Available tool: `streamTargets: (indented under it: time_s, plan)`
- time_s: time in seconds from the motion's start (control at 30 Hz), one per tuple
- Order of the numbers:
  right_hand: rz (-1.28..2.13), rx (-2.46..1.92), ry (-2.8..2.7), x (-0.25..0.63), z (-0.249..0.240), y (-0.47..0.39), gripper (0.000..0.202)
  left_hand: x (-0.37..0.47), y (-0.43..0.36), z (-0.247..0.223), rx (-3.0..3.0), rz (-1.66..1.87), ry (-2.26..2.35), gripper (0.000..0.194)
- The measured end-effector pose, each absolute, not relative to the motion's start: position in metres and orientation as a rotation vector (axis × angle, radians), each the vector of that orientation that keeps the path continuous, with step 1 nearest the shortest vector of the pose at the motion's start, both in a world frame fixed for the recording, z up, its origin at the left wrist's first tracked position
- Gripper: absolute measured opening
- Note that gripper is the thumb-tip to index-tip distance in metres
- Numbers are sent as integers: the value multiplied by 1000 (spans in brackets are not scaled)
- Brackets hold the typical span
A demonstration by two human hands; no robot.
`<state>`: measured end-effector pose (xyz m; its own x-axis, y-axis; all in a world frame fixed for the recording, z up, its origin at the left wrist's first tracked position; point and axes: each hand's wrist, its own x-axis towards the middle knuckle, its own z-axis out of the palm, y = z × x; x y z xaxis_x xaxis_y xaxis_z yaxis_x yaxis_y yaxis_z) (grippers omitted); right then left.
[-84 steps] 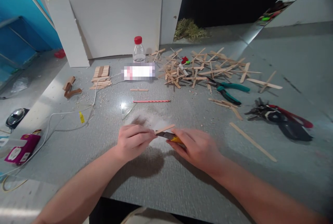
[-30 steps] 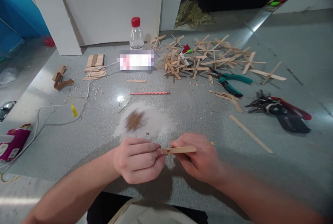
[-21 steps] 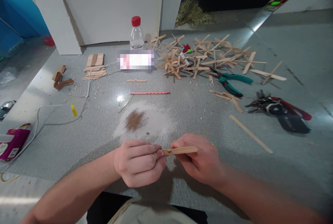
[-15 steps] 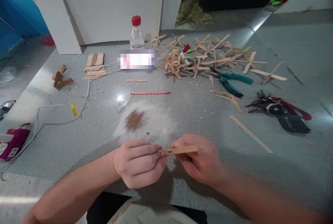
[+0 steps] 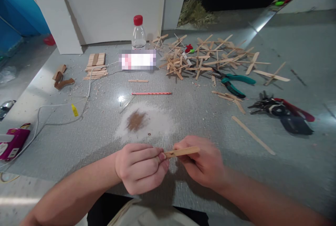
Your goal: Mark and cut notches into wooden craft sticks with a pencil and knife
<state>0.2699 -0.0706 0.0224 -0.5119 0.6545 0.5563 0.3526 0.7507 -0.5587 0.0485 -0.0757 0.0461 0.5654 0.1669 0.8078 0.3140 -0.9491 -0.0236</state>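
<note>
A wooden craft stick [image 5: 183, 151] with a small dark notch near its middle is pinched at its left end by my left hand [image 5: 143, 168], fingers closed. My right hand [image 5: 201, 161] is curled closed just under and behind the stick's right part. What those fingers grip, if anything, is hidden. In front of my hands lies a patch of white powder [image 5: 160, 122] with a brown dust spot [image 5: 135, 121] on it. Beyond that are a pink pencil [image 5: 151, 93], a clear set square [image 5: 126, 104] and another notched craft stick [image 5: 138, 80].
Stacked craft sticks [image 5: 96, 66] lie at the back left, near a clear bottle [image 5: 138, 37] with a red cap. Crossed sticks [image 5: 204, 58] pile up at the back right. Teal-handled pliers [image 5: 232, 82], a black punch plier [image 5: 278, 108] and a loose stick [image 5: 253, 135] lie right.
My left hand has dipped slightly. The craft stick and right hand have hardly shifted; the right hand looks a little blurred.
</note>
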Motion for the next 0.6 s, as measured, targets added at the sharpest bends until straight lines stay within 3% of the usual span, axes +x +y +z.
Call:
streamTargets:
  time_s: [0.6]
  plan:
    - [436, -726, -2278, 276, 19, -68, 19, 48, -72, 43, -2536, -1306, -305, 24]
